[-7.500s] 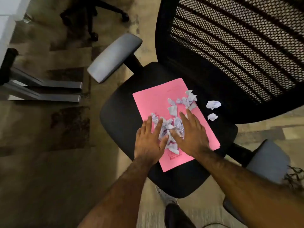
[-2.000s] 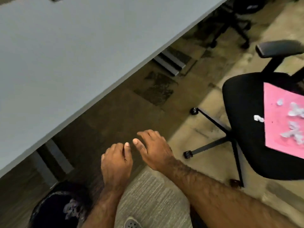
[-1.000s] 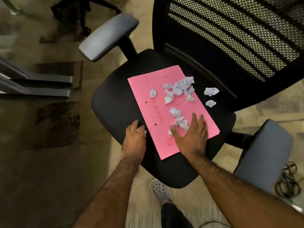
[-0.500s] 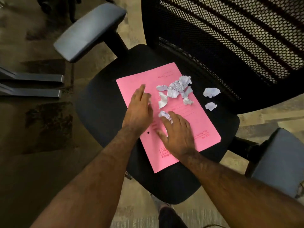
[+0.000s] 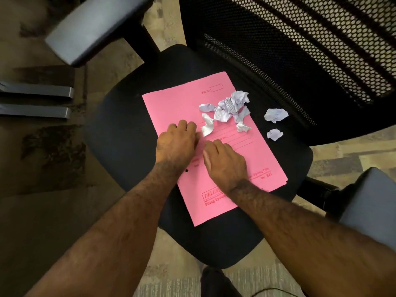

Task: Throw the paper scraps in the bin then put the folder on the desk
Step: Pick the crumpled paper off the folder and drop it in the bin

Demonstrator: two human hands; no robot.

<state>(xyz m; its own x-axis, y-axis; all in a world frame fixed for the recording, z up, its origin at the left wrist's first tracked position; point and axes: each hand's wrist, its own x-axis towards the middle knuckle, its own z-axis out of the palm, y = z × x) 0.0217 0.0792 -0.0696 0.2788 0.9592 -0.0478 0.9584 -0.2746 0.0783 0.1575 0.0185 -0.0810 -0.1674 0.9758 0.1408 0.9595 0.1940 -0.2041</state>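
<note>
A pink folder [image 5: 184,108] lies on the black seat of an office chair [image 5: 120,133]. A cluster of crumpled white paper scraps [image 5: 227,108] sits on the folder's far half. Two more scraps, a larger one [image 5: 276,115] and a smaller one [image 5: 274,133], lie on the seat to its right. My left hand [image 5: 177,144] rests on the folder with fingers curled under, its fingertips touching one scrap [image 5: 206,129]. My right hand [image 5: 225,163] is beside it, also curled shut. Whatever the fists hold is hidden.
The chair's mesh backrest [image 5: 300,50] rises behind the seat. Grey armrests stand at the far left [image 5: 92,28] and near right [image 5: 368,200]. Grey desk feet [image 5: 34,101] lie on the carpet to the left. My shoe [image 5: 216,281] is below the seat.
I turned back from the bin under the desk to the chair. Loose scraps on the folder's near half are gone from view, and both hands have curled shut side by side.
</note>
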